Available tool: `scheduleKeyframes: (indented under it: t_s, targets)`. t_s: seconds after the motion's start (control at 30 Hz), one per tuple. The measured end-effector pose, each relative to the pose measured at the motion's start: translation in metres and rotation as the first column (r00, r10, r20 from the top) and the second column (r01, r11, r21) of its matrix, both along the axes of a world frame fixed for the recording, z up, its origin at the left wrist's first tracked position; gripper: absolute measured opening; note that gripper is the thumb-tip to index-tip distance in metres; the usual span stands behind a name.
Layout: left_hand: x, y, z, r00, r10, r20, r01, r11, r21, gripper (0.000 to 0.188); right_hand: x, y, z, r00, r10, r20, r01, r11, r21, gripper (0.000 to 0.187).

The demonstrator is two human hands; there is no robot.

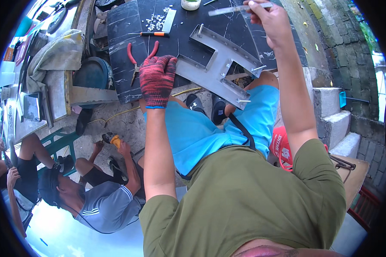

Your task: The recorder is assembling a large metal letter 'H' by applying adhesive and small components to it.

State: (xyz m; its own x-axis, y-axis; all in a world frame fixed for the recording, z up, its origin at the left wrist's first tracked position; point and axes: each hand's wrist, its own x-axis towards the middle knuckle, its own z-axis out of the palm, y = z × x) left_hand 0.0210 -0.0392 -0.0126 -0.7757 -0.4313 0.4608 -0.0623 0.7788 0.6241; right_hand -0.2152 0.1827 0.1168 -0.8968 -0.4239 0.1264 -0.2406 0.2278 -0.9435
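My left hand, in a red and black knit glove, is closed on the left end of a grey H-shaped metal bracket. Several bolts stick out of the bracket, which lies over the near edge of a black marble-patterned tabletop. Bare and raised above the table's far right side, my right hand pinches a long, thin, pale grey strip-like tool; its exact kind is unclear. Red-handled pliers lie beside my glove. Beyond them rests an orange and black screwdriver.
Small white pieces and a pale flat strip lie near a white tub. At left, a co-worker holds a yellow tool; another person sits beyond. A red bucket and concrete steps are at right.
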Motion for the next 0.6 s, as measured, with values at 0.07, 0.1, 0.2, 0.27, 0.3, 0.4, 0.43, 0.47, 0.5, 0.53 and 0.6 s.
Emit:
scheduleKeyframes:
  t_s: [0.07,0.1,0.2,0.27,0.3,0.4,0.43,0.47,0.5,0.53,0.6]
  targets:
    - [-0.001,0.000,0.001,1.000,-0.027,0.007,0.027,0.999,-0.043,0.012,0.017,0.009,-0.012,1.000,-0.001,-0.017,0.000,0.998,-0.063,0.017]
    - [-0.002,0.001,0.001,1.000,-0.029,0.009,0.029,0.999,-0.040,0.012,0.023,0.010,-0.021,1.000,-0.003,-0.015,0.002,0.998,-0.060,0.017]
    - [-0.003,0.001,-0.001,0.999,0.008,0.034,-0.008,1.000,-0.011,0.011,0.042,0.005,-0.038,0.989,-0.074,-0.130,0.087,0.992,0.095,0.019]
    - [-0.002,0.000,-0.002,1.000,-0.004,0.004,0.004,1.000,-0.026,0.011,0.058,-0.004,-0.037,0.971,-0.082,-0.225,0.119,0.981,0.155,0.019]
    - [-0.001,0.000,-0.002,1.000,-0.005,0.005,0.005,1.000,-0.028,0.011,0.063,-0.009,-0.036,0.943,-0.080,-0.322,0.154,0.966,0.210,0.019]
    - [0.000,0.002,-0.002,1.000,0.001,-0.013,-0.001,0.999,-0.037,0.011,0.065,-0.019,-0.041,0.926,-0.041,-0.375,0.129,0.969,0.212,0.017]
    - [0.000,0.002,-0.002,1.000,0.003,-0.007,-0.003,0.999,-0.035,0.011,0.065,-0.022,-0.042,0.909,-0.007,-0.416,0.107,0.970,0.218,0.016]
    - [0.000,0.003,-0.003,1.000,0.005,0.001,-0.005,0.999,-0.033,0.011,0.065,-0.026,-0.043,0.868,0.019,-0.497,0.108,0.968,0.226,0.015]
    - [0.000,0.003,-0.003,1.000,0.003,0.001,-0.003,0.999,-0.033,0.011,0.064,-0.028,-0.043,0.868,0.017,-0.497,0.110,0.968,0.226,0.015]
    - [-0.001,0.002,-0.003,1.000,0.002,0.006,-0.001,1.000,-0.030,0.011,0.062,-0.031,-0.043,0.830,0.067,-0.554,0.092,0.963,0.254,0.015]
    - [-0.001,0.002,-0.004,1.000,-0.002,0.013,0.002,1.000,-0.026,0.012,0.061,-0.036,-0.044,0.782,0.139,-0.608,0.058,0.954,0.293,0.014]
